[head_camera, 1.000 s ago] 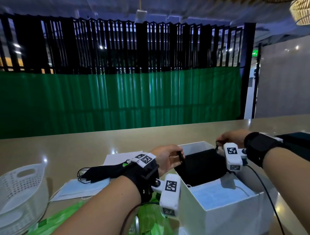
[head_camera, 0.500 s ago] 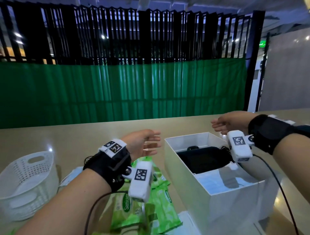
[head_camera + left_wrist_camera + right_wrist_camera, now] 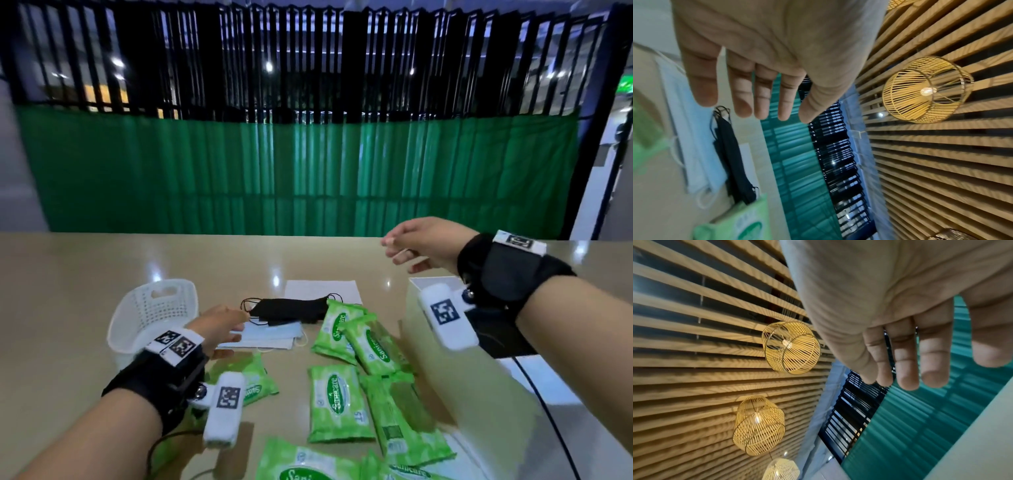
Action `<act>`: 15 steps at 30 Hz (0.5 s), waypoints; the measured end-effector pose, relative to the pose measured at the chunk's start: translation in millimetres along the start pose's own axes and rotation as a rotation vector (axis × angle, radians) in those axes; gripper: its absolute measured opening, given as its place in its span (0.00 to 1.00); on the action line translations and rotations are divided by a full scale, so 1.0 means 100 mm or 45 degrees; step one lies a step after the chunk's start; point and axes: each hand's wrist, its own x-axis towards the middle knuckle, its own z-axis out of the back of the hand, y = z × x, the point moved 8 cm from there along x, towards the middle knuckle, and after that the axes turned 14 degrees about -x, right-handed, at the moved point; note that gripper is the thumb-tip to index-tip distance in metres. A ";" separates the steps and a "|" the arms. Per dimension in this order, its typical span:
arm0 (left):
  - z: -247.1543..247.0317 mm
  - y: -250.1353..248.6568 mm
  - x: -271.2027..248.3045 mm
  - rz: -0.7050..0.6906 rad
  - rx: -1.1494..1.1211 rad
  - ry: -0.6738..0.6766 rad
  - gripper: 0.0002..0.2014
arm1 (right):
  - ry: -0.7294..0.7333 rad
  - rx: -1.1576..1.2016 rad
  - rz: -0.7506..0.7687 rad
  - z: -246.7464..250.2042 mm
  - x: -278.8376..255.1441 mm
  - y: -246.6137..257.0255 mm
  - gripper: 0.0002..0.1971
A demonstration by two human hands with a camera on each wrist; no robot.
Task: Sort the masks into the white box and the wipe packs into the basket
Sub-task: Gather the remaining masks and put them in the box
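Green wipe packs (image 3: 337, 402): seven seen | black masks (image 3: 291, 308): blurred, uncounted | both grips spread, empty

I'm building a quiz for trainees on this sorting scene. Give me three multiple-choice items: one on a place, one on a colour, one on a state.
1. Where does the basket stand?
A. left of the masks
B. inside the white box
C. on the wipe packs

2. What colour are the wipe packs?
A. red
B. green
C. black

3. What is the left hand doing?
A. gripping a wipe pack
B. pinching a strap
C. reaching open-fingered, holding nothing

Answers:
1. A, the head view shows it on the table left of the black masks and the blue masks, with the white box on the far side.
2. B, every pack on the table is green.
3. C, the left wrist view shows straight fingers with nothing between them.
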 end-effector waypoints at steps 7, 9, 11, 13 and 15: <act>0.07 0.10 0.63 0.054 0.611 -0.021 0.21 | 0.345 -0.862 -0.147 -1.02 0.41 -0.12 0.20; 0.01 0.10 0.82 0.040 0.744 0.016 0.23 | 0.417 -1.082 -0.148 -1.21 0.51 -0.19 0.26; -0.09 0.10 1.02 0.027 0.842 0.030 0.24 | 0.489 -1.157 -0.159 -1.39 0.63 -0.31 0.30; -0.20 0.10 1.18 0.012 0.905 0.045 0.24 | 0.569 -1.138 -0.206 -1.54 0.74 -0.44 0.33; -0.33 0.14 1.36 0.019 0.981 0.079 0.24 | 0.625 -1.120 -0.247 -1.64 0.82 -0.52 0.35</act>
